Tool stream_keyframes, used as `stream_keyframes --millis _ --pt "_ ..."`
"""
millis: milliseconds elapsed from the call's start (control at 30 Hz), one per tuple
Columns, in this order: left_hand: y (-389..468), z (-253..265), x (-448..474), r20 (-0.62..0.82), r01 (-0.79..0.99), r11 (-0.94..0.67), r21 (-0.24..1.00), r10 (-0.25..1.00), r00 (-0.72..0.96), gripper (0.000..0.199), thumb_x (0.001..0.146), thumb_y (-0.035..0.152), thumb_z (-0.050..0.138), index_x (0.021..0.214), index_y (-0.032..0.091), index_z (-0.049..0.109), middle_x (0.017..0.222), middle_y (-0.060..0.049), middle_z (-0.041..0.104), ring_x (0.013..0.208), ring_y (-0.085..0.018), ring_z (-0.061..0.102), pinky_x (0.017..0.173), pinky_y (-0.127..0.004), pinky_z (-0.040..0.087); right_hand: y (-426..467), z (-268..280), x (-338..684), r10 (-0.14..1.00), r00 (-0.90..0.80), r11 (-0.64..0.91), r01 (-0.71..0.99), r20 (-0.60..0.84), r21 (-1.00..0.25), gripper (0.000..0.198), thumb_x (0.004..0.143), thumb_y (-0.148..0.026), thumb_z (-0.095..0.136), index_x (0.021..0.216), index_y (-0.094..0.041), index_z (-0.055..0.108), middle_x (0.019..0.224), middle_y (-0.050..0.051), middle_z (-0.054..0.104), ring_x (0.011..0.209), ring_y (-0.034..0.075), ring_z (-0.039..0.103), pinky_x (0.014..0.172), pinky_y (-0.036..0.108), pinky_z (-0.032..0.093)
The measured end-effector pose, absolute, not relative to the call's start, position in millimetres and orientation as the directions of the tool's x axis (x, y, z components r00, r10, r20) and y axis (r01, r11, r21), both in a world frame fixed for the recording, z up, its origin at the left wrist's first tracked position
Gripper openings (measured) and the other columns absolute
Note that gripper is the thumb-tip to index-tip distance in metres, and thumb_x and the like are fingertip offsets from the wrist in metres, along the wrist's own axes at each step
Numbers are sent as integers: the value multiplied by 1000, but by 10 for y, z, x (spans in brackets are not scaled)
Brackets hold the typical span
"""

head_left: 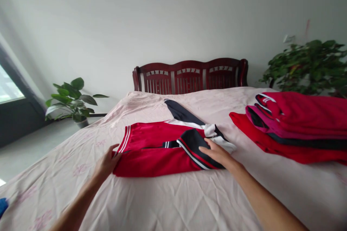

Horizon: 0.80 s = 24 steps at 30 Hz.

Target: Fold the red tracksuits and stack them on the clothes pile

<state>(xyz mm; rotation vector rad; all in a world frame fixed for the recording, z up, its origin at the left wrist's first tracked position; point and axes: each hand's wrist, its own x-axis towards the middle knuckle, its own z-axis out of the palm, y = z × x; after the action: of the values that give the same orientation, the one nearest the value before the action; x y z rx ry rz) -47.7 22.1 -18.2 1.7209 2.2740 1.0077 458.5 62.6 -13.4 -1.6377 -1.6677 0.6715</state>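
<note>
A red, white and navy sports jacket [151, 160] lies on the bed, its front opening running lengthwise and its striped hem toward the left. One navy sleeve [183, 110] stretches away toward the headboard. My left hand [108, 160] is closed at the near corner of the hem, with the fingertips partly hidden by the cloth. On the right, my right hand [217, 152] rests against the navy collar [193, 146], its thumb and fingers apart. The other sleeve is not clearly visible; a striped cuff shows beside the collar.
A stack of folded red, magenta and dark clothes [298, 126] sits to the right on the pale bedsheet [173, 202]. Behind the bed stands a dark wooden headboard [187, 79]. Potted plants flank it, a small one [73, 97] left and a bushy one [311, 66] right.
</note>
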Motion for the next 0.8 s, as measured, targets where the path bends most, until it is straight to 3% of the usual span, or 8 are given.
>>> stream_keyframes --millis 67,233,333,433,600,800 --pt "204 -159 -442 283 866 142 479 909 -305 46 88 47 47 124 22 61 67 2 67 66 -20 68 61 -28 52 570 -180 4580 991 39 65 698 129 -713 56 78 -31 70 132 -17 63 134 15 65 124 32 60 103 39 45" --pt "174 -60 -354 256 932 193 306 927 -276 34 89 34 46 108 20 71 90 -9 74 84 -26 70 76 -37 54 485 -304 4594 982 95 16 820 163 -572 41 92 -25 51 130 -20 65 124 11 71 117 29 64 98 39 47" --pt "216 50 -182 289 956 177 232 926 -242 41 94 33 39 119 20 69 120 -16 69 106 -33 65 93 -48 48 459 -371 4597 971 103 27 850 217 -526 39 95 -26 47 128 -21 67 121 12 72 111 29 67 92 39 49" --pt "347 147 182 289 976 58 211 950 -119 42 98 34 36 127 23 65 132 -11 65 120 -28 60 103 -42 43 456 -407 4591 961 101 43 864 258 -501 38 95 -28 47 125 -21 69 119 12 73 108 31 68 87 38 50" --pt "691 126 1009 198 963 -88 253 979 37 33 93 36 53 119 22 69 120 -10 72 112 -23 66 93 -31 47 467 -453 4618 954 87 76 855 287 -513 38 94 -29 48 124 -22 69 120 10 74 108 29 68 88 38 51" --pt "991 18 1546 151 931 -98 351 987 47 12 82 30 65 84 20 71 81 -7 75 76 -21 70 67 -27 46 473 -519 4674 935 58 162 809 351 -565 37 90 -28 50 120 -24 71 115 7 75 106 27 70 88 38 54"
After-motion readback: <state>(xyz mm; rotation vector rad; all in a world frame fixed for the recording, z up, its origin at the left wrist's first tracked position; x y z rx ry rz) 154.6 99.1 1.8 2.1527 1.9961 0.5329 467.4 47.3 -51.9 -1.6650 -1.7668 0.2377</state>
